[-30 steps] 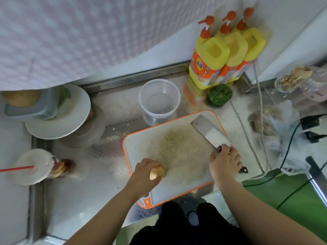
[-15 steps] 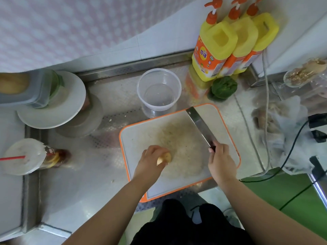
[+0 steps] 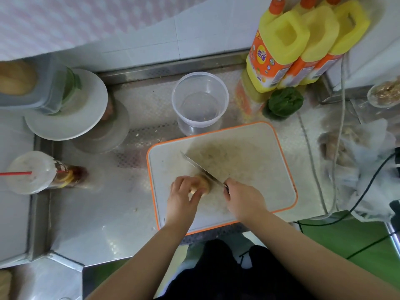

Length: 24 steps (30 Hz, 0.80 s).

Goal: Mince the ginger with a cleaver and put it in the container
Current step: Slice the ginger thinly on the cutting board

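Nearest, the left hand [image 3: 184,194] curls over the pale yellow ginger knob [image 3: 202,184], pinning it to the white, orange-rimmed plastic cutting board [image 3: 259,161], likely so it cannot roll. Just right, the right hand [image 3: 243,197] grips the steel cleaver [image 3: 202,167], blade edge-down against the ginger's exposed end. Beyond the board, the clear round plastic container [image 3: 200,102] stands empty on the steel tabletop [image 3: 97,213], within reach.

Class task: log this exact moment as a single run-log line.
left hand holds ginger on cutting board | right hand grips cleaver, blade at ginger | container nearly empty
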### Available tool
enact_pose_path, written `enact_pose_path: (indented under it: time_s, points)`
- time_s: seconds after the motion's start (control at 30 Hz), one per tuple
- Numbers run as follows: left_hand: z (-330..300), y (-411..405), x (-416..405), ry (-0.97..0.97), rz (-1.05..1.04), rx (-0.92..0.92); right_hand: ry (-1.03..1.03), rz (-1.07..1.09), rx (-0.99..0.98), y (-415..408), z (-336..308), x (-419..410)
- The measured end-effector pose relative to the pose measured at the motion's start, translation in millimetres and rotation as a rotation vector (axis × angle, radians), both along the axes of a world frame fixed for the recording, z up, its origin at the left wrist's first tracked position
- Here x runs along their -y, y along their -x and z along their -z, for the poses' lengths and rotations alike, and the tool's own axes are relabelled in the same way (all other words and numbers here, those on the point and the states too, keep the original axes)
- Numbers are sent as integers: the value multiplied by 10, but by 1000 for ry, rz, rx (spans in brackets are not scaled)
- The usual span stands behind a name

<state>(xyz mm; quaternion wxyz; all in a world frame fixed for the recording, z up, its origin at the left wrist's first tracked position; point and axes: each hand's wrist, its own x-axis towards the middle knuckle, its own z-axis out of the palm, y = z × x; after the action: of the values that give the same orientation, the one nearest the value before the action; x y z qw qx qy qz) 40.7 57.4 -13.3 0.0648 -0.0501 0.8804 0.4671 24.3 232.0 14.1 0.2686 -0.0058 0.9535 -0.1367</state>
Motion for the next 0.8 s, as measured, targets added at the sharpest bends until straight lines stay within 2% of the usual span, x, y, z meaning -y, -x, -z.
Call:
enact_pose_path:
  time_s: [0.17,0.3,0.43,0.57,0.8]
  points:
    - [-33,-63,-176,-111,-133,141,106,-15,39,-35,-57,62]
    - [40,-162,-226,-24,-150,34,88,-85,13,43,-83,68]
    - [34,-109,-203,126,-56,-88,-14,-118,31,18,-29,23]
    - [21,-56,-168,152,-16,-117,-65,-135,78,4,-13,64]
    - [20,-5,-150,179,21,-106,30,-140,1,-95,-156,-17]
